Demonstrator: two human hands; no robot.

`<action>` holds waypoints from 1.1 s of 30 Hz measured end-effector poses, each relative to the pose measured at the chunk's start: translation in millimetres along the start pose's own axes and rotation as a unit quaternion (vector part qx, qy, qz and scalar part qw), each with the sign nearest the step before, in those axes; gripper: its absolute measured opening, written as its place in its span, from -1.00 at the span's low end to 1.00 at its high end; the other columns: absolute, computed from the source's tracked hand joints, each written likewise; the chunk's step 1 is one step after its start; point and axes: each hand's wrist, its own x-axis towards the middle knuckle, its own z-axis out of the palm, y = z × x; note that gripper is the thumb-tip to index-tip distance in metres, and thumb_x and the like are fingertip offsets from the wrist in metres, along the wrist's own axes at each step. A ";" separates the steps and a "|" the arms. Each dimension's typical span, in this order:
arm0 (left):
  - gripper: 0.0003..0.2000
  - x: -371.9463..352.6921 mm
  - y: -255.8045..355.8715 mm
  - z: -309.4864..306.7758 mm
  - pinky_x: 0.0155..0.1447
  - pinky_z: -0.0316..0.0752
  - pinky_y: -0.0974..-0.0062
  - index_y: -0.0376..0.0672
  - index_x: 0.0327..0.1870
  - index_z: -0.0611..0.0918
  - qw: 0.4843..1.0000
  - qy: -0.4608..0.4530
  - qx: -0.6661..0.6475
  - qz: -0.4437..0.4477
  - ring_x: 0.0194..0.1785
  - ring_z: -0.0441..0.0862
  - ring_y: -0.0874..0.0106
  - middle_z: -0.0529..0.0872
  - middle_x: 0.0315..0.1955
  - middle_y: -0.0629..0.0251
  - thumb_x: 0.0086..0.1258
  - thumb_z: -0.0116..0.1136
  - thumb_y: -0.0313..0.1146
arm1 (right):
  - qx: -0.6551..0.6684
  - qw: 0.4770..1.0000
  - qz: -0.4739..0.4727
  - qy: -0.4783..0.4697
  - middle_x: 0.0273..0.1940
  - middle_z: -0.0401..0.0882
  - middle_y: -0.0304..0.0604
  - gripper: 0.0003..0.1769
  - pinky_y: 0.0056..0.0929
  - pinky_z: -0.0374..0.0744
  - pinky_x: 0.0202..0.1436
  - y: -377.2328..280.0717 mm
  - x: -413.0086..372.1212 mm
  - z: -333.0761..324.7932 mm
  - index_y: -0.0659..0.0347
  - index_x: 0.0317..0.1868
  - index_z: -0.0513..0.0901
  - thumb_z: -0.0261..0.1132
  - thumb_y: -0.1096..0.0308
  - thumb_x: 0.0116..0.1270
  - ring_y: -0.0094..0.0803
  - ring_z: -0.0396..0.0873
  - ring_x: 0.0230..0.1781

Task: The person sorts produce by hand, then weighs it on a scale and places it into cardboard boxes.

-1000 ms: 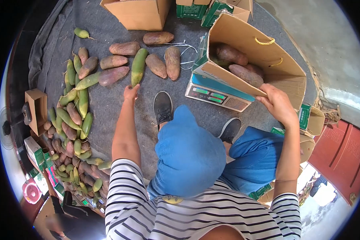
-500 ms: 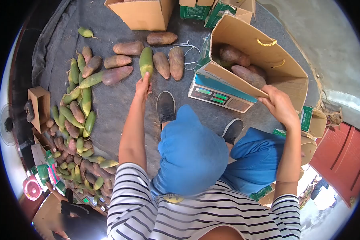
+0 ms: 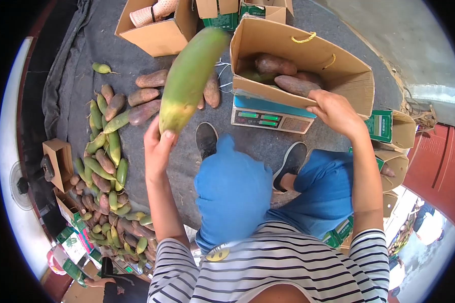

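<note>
My left hand point(image 3: 159, 149) is closed around the lower end of a large green radish point(image 3: 189, 76), lifted off the ground sheet and slightly blurred. My right hand point(image 3: 336, 112) grips the near top edge of an open cardboard carton point(image 3: 283, 38) with yellow rope handles. Inside the carton lie several reddish-purple radishes point(image 3: 276, 64). The carton stands on a blue-topped digital scale point(image 3: 270, 120) with lit green displays. Behind the lifted radish, a few purple radishes point(image 3: 144, 96) rest on the sheet, partly hidden.
A long heap of green and purple radishes point(image 3: 117, 174) covers the left side of the dark sheet point(image 3: 136, 45). Another carton point(image 3: 159, 43) stands ahead, with green-and-brown boxes point(image 3: 221, 19) beside it. More boxes point(image 3: 389, 129) stand at right. A co-worker's arm point(image 3: 100, 282) shows at lower left.
My left hand has raised the green radish off the sheet towards the camera. My right hand keeps its hold on the carton's edge. The whole view has shifted slightly.
</note>
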 end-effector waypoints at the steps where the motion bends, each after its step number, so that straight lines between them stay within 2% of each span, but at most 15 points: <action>1: -0.31 10.4 21.5 4.6 -0.54 0.05 0.72 -0.34 0.11 0.49 0.999 -0.034 0.010 0.014 -0.60 0.24 0.71 0.44 -0.58 0.47 0.28 0.15 0.20 | -0.003 1.000 -0.007 0.004 -0.29 0.55 0.07 -0.76 -0.03 0.46 -0.14 0.0 -0.1 0.9 0.29 -0.24 0.48 0.26 0.29 0.24 0.08 0.52 -0.17; 3: -0.34 31.4 55.8 28.5 -0.48 0.21 0.70 -0.37 0.12 0.48 0.994 -0.056 -0.018 0.088 -0.57 0.34 0.66 0.52 -0.49 0.38 0.34 0.10 0.16 | -0.002 1.000 0.000 -0.009 -0.26 0.54 0.09 -0.77 -0.04 0.46 -0.14 0.3 -0.4 1.4 0.29 -0.21 0.48 0.25 0.30 0.26 0.11 0.50 -0.15; 6: -0.42 56.2 49.4 42.2 -0.35 0.35 0.63 -0.35 0.16 0.46 0.986 0.073 -0.121 0.090 -0.40 0.49 0.62 0.59 -0.42 0.34 0.40 0.08 0.05 | 0.000 1.000 0.005 -0.012 -0.25 0.54 0.10 -0.77 -0.05 0.46 -0.15 -0.5 -2.2 3.6 0.29 -0.21 0.49 0.25 0.31 0.26 0.12 0.50 -0.15; 7: -0.54 59.1 36.9 36.0 -0.24 0.43 0.59 -0.33 0.08 0.51 0.985 0.083 -0.141 0.061 -0.32 0.55 0.57 0.63 -0.37 0.30 0.46 0.03 -0.04 | 0.001 1.000 0.007 -0.008 -0.26 0.54 0.10 -0.77 -0.05 0.46 -0.15 0.1 -2.2 3.9 0.29 -0.21 0.49 0.25 0.31 0.25 0.12 0.50 -0.15; 10: -0.63 64.8 -37.2 24.6 -0.24 0.44 0.59 -0.31 -0.04 0.55 0.987 0.144 0.005 -0.070 -0.34 0.55 0.56 0.64 -0.37 0.29 0.43 0.10 -0.11 | -0.009 1.000 -0.009 -0.008 -0.28 0.54 0.09 -0.78 -0.06 0.46 -0.16 3.2 -1.3 5.7 0.29 -0.22 0.49 0.26 0.32 0.24 0.12 0.50 -0.17; 12: -0.71 60.8 -116.1 13.7 -0.28 0.43 0.63 -0.25 -0.12 0.57 0.990 0.078 0.085 -0.077 -0.36 0.56 0.57 0.65 -0.35 0.31 0.38 0.18 -0.18 | -0.003 1.000 -0.003 -0.016 -0.29 0.53 0.09 -0.79 -0.06 0.46 -0.16 3.0 -1.4 6.6 0.29 -0.22 0.49 0.26 0.33 0.24 0.12 0.49 -0.19; 14: -0.69 56.1 -169.8 13.5 -0.21 0.48 0.59 -0.28 -0.12 0.58 0.977 0.042 0.160 -0.132 -0.28 0.59 0.54 0.67 -0.30 0.27 0.32 0.24 -0.20 | 0.000 1.000 -0.005 -0.017 -0.30 0.52 0.09 -0.79 -0.07 0.45 -0.17 0.3 0.4 4.4 0.29 -0.23 0.48 0.26 0.34 0.24 0.12 0.49 -0.20; 17: -0.58 59.1 -217.8 25.9 -0.06 0.51 0.48 -0.35 -0.07 0.54 0.964 -0.003 0.201 -0.176 -0.13 0.61 0.44 0.66 -0.17 0.14 0.26 0.30 -0.15 | 0.000 1.000 -0.012 -0.013 -0.32 0.51 0.08 -0.80 -0.07 0.44 -0.18 -2.8 1.3 2.2 0.27 -0.24 0.47 0.25 0.34 0.24 0.11 0.49 -0.21; 20: -0.45 78.5 -249.6 48.0 0.02 0.50 0.33 -0.43 -0.06 0.52 0.955 0.021 0.215 -0.204 -0.06 0.64 0.16 0.66 -0.18 -0.09 0.13 0.36 -0.09 | 0.000 1.000 -0.009 -0.015 -0.31 0.52 0.08 -0.81 -0.07 0.45 -0.19 -3.3 2.7 3.8 0.26 -0.24 0.47 0.25 0.34 0.24 0.09 0.50 -0.21; 23: -0.29 91.6 -251.2 68.9 0.12 0.46 0.32 -0.54 0.04 0.40 0.918 0.015 0.327 -0.223 0.03 0.60 0.08 0.61 -0.10 -0.21 0.08 0.39 -0.07 | -0.002 1.000 0.008 -0.022 -0.30 0.55 0.07 -0.80 -0.06 0.46 -0.18 -6.0 3.2 0.7 0.26 -0.25 0.48 0.26 0.32 0.24 0.07 0.52 -0.21; 26: -0.16 100.2 -254.5 81.2 0.19 0.43 0.32 -0.61 0.12 0.29 0.909 0.047 0.293 -0.292 0.11 0.56 0.04 0.55 -0.01 -0.29 0.03 0.43 -0.07 | -0.004 1.000 0.010 -0.025 -0.30 0.55 0.06 -0.81 -0.07 0.46 -0.18 -5.4 3.2 1.7 0.25 -0.24 0.49 0.25 0.32 0.25 0.06 0.53 -0.21; 28: -0.12 108.9 -304.1 82.2 0.20 0.42 0.33 -0.61 0.13 0.27 0.928 0.092 0.203 -0.298 0.11 0.56 0.02 0.54 0.03 -0.28 -0.02 0.47 -0.06 | -0.004 0.999 0.016 -0.030 -0.30 0.55 0.06 -0.81 -0.08 0.47 -0.18 -6.5 4.0 1.1 0.24 -0.23 0.49 0.25 0.32 0.25 0.06 0.53 -0.21; 29: -0.10 113.3 -309.7 84.5 0.20 0.42 0.34 -0.61 0.13 0.27 0.934 0.114 0.158 -0.301 0.12 0.55 0.01 0.53 0.05 -0.28 -0.05 0.49 -0.06 | -0.004 0.999 0.016 -0.030 -0.30 0.55 0.06 -0.81 -0.08 0.47 -0.18 -6.1 4.3 1.1 0.24 -0.23 0.49 0.25 0.32 0.25 0.06 0.53 -0.21; 33: -0.05 134.8 -329.5 91.5 0.21 0.41 0.36 -0.59 0.13 0.30 0.901 0.178 0.148 -0.368 0.13 0.55 0.02 0.52 0.07 -0.27 -0.13 0.52 0.00 | 0.003 1.000 0.010 -0.030 -0.30 0.55 0.05 -0.81 -0.08 0.47 -0.18 -7.4 4.6 1.8 0.24 -0.23 0.49 0.25 0.32 0.25 0.06 0.53 -0.21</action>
